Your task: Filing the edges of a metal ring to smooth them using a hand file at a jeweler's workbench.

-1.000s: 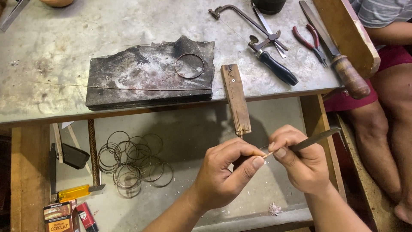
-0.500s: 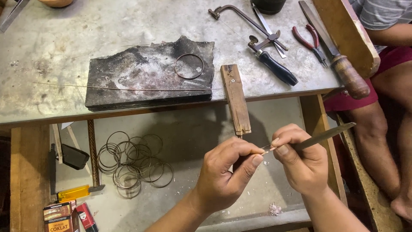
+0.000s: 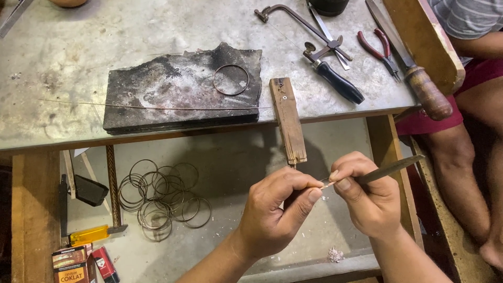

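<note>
Fingers of the left hand (image 3: 272, 212) pinched a small, thin workpiece (image 3: 324, 183), too tiny to identify, just below the wooden peg (image 3: 287, 120) jutting from the desk (image 3: 63, 57). Against it, the right hand (image 3: 367, 202) gripped a slim metal file (image 3: 390, 169), its long axis running up to the right, tip pointing left at the workpiece. Below, a tray (image 3: 230, 167) held loose wire rings (image 3: 162, 196).
</note>
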